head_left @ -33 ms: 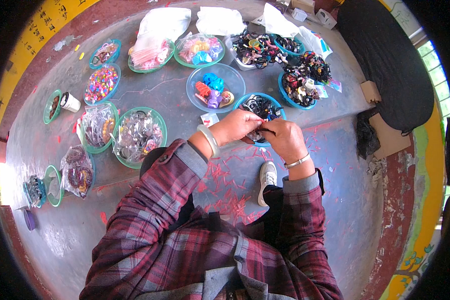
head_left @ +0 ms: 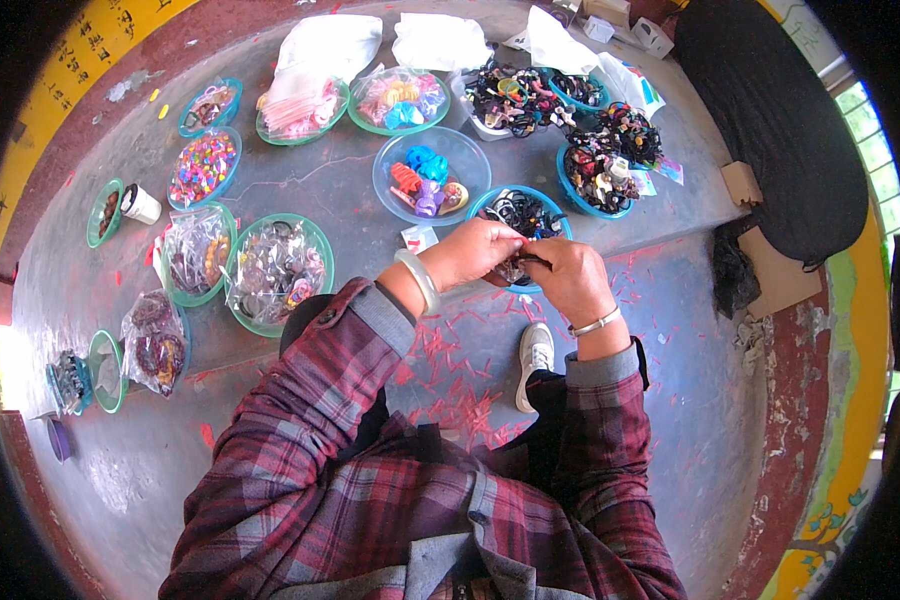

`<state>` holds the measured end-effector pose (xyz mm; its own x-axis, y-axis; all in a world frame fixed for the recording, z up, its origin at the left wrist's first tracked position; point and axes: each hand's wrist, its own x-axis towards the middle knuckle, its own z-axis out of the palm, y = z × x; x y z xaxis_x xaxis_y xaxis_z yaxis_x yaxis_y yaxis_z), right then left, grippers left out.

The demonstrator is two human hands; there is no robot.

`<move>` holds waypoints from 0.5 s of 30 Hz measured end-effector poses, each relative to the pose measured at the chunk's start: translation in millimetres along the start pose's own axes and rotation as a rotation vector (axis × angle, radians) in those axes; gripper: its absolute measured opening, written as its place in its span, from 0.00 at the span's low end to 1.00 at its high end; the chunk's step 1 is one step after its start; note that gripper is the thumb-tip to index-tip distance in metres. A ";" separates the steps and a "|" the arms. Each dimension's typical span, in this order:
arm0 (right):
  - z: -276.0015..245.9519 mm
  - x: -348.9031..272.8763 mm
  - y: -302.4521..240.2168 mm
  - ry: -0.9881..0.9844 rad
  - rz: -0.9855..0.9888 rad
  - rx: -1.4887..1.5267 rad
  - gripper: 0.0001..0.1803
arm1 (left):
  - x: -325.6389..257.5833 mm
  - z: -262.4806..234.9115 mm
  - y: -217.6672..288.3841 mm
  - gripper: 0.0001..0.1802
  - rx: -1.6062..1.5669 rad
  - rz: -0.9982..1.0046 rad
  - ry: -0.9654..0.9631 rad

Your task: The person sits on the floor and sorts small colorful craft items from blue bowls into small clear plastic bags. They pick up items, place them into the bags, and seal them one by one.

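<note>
Over the near side of a blue basin (head_left: 564, 228) of black hair ties, my two hands meet with fingertips almost touching. My left hand (head_left: 473, 249), a pale bangle at its wrist, is closed in a pinch. Opposite it, my right hand (head_left: 575, 277), wearing a silvery bracelet, also has its thumb and fingers pressed together. What they pinch is small and dark, mostly hidden by the fingers. Black hair ties (head_left: 525, 214) show in the basin beyond the hands. Just behind stands a clear bluish basin (head_left: 382, 190) with blue, red and purple pieces.
Basins of bagged hair accessories (head_left: 280, 270) stand at the left, and colourful beads (head_left: 202, 168) fill another. Dark hair ties (head_left: 510, 100) are heaped at the back right. White bags (head_left: 440, 42) lie along the back. Red scraps (head_left: 455, 390) litter the floor around my shoe (head_left: 536, 360).
My fingertips have shifted very slightly where they meet. Nothing else has visibly moved.
</note>
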<state>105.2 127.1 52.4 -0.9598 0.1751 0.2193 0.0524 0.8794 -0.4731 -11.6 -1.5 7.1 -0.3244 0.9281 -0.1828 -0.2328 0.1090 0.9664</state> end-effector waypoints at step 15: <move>-11.8 3.9 0.4 0.021 -0.025 0.196 0.12 | -1.1 2.9 2.3 0.12 -0.088 -0.043 0.101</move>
<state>104.8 133.4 63.1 -0.9540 0.1658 0.2497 -0.0276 0.7810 -0.6239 -9.1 -1.2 10.0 -0.4021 0.8821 -0.2453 -0.3267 0.1121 0.9385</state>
